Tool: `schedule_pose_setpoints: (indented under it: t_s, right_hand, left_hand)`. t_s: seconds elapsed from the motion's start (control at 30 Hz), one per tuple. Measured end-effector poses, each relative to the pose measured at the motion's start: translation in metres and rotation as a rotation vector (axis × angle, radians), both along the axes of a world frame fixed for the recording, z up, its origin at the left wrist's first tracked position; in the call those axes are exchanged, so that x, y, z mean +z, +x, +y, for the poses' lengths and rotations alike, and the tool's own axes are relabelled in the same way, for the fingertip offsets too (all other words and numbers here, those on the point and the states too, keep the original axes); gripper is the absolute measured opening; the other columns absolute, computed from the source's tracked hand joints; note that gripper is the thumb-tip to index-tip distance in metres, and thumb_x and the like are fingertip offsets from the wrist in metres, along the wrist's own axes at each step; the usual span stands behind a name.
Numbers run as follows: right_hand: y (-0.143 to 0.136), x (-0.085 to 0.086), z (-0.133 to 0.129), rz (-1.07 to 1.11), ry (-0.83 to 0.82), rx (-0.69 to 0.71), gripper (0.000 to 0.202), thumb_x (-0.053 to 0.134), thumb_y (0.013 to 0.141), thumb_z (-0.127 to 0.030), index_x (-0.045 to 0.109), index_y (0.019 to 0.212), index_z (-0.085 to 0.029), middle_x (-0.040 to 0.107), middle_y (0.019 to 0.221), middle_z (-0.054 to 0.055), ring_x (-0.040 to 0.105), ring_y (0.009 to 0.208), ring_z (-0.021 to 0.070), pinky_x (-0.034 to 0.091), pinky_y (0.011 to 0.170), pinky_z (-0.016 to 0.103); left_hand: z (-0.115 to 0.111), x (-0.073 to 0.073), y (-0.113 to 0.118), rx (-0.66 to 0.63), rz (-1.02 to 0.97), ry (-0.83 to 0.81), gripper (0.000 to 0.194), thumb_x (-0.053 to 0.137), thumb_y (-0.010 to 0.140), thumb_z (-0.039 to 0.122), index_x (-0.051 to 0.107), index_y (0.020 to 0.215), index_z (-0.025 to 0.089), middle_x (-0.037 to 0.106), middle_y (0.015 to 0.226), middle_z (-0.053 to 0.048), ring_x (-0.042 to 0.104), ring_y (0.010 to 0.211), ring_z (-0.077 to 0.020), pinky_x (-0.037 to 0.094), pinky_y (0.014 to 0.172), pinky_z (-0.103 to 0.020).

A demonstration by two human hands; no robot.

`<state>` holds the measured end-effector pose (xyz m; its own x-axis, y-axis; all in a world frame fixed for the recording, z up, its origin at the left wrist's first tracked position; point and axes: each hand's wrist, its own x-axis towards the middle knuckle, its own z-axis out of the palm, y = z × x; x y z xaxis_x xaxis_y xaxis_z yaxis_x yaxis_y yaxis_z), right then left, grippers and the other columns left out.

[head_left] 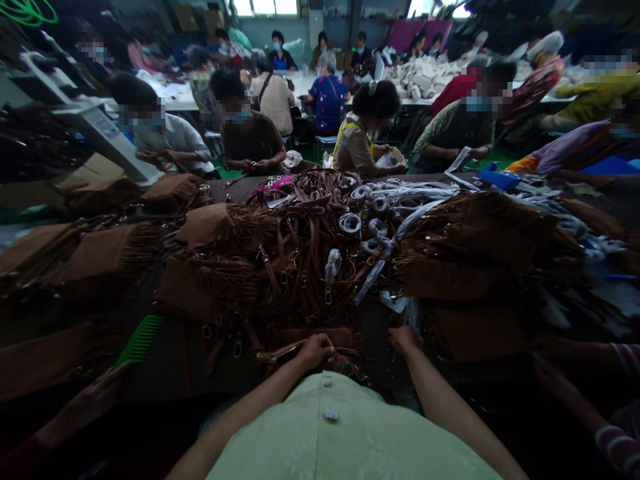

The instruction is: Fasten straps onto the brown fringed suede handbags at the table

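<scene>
My left hand is curled closed on the upper edge of a small brown fringed bag lying close in front of my body. The bag shows a gold-coloured zip or trim along its opening. Off to the right, my right hand is closed over the dark table, beside crumpled clear plastic. What its fingers hold is too dark to make out. Just beyond both hands lies a tangle of brown straps with metal clips. Several coiled straps in clear wrapping are among them.
Stacks of brown fringed bags stand at left, with another pile at right. A co-worker's hand at lower left holds a green comb; another co-worker's hands are at lower right. Several people sit across the table.
</scene>
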<state>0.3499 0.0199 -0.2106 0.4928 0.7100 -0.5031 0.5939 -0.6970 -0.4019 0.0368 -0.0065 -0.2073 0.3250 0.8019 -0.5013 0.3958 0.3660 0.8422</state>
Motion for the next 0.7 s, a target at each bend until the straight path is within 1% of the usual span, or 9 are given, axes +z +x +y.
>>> schedule_pose_setpoints:
  t_s: [0.07,0.13,0.23,0.33,0.47,0.53,0.57,0.63,0.7]
  right_hand:
    - [-0.002,0.0,-0.004,0.108,0.01,-0.05,0.016,0.059,0.065,-0.026,0.06,0.055,-0.013,0.06,0.046,0.007,0.061,0.045,0.0187,0.048,0.046,0.027]
    - [-0.007,0.0,-0.01,0.194,0.066,-0.092,0.012,0.059,0.064,-0.024,0.061,0.065,-0.013,0.063,0.05,0.005,0.062,0.047,0.0164,0.048,0.044,0.023]
    - [-0.017,0.002,-0.017,0.293,0.186,-0.132,0.021,0.06,0.064,-0.028,0.061,0.08,-0.013,0.066,0.059,0.004,0.065,0.053,0.0154,0.049,0.044,0.02]
    - [-0.024,0.004,-0.02,0.396,0.262,-0.119,0.026,0.061,0.063,-0.029,0.062,0.084,-0.013,0.068,0.066,0.005,0.066,0.058,0.0158,0.053,0.049,0.022]
    - [-0.032,0.007,-0.019,0.508,0.279,-0.078,0.026,0.061,0.062,-0.025,0.067,0.083,-0.012,0.07,0.071,0.006,0.067,0.064,0.0169,0.055,0.06,0.027]
    - [-0.037,0.012,-0.019,0.523,0.27,-0.018,0.026,0.061,0.06,-0.021,0.068,0.084,-0.012,0.071,0.079,0.008,0.067,0.072,0.0184,0.055,0.066,0.029]
    - [-0.041,0.016,-0.02,0.499,0.269,0.044,0.027,0.061,0.059,-0.019,0.069,0.084,-0.013,0.071,0.082,0.009,0.067,0.077,0.0192,0.054,0.07,0.03]
    - [-0.049,0.027,-0.024,0.388,0.268,0.228,0.025,0.061,0.062,-0.02,0.07,0.085,-0.015,0.071,0.086,0.008,0.066,0.083,0.0199,0.051,0.075,0.03]
    - [-0.062,0.044,-0.031,0.235,0.271,0.424,0.022,0.056,0.071,-0.025,0.071,0.085,-0.017,0.07,0.086,0.006,0.064,0.084,0.0187,0.048,0.077,0.029]
  left_hand:
    - [-0.001,0.001,-0.001,0.004,-0.003,0.009,0.02,0.061,0.066,0.029,0.061,0.074,0.012,0.063,0.068,-0.001,0.056,0.065,-0.0131,0.039,0.058,-0.022]
    - [-0.002,0.002,-0.002,-0.002,0.002,0.022,0.02,0.061,0.066,0.029,0.061,0.075,0.012,0.063,0.069,-0.001,0.055,0.065,-0.0127,0.039,0.058,-0.021]
    - [-0.003,0.004,-0.004,-0.021,-0.002,0.038,0.02,0.061,0.066,0.029,0.062,0.075,0.012,0.063,0.07,-0.001,0.055,0.065,-0.0127,0.039,0.058,-0.021]
    - [-0.004,0.006,-0.004,-0.017,-0.024,0.024,0.022,0.062,0.065,0.031,0.062,0.076,0.012,0.063,0.07,-0.002,0.056,0.065,-0.013,0.039,0.057,-0.022]
    - [-0.005,0.008,-0.004,0.01,-0.021,0.013,0.023,0.064,0.064,0.032,0.061,0.075,0.012,0.063,0.068,-0.002,0.055,0.063,-0.0123,0.039,0.056,-0.021]
    - [-0.005,0.008,-0.003,0.011,-0.034,0.012,0.023,0.065,0.063,0.031,0.061,0.074,0.012,0.062,0.066,-0.001,0.054,0.061,-0.0117,0.038,0.056,-0.021]
    - [-0.005,0.008,-0.003,0.011,-0.053,0.009,0.022,0.065,0.063,0.031,0.061,0.073,0.012,0.062,0.065,-0.001,0.054,0.06,-0.0114,0.038,0.056,-0.021]
    - [-0.004,0.009,-0.003,0.029,-0.107,-0.007,0.022,0.066,0.062,0.031,0.06,0.07,0.011,0.061,0.063,0.0,0.053,0.058,-0.0108,0.039,0.055,-0.021]
    - [-0.004,0.011,-0.002,0.067,-0.146,-0.031,0.024,0.068,0.06,0.033,0.06,0.068,0.011,0.06,0.061,0.0,0.052,0.056,-0.0101,0.039,0.054,-0.021]
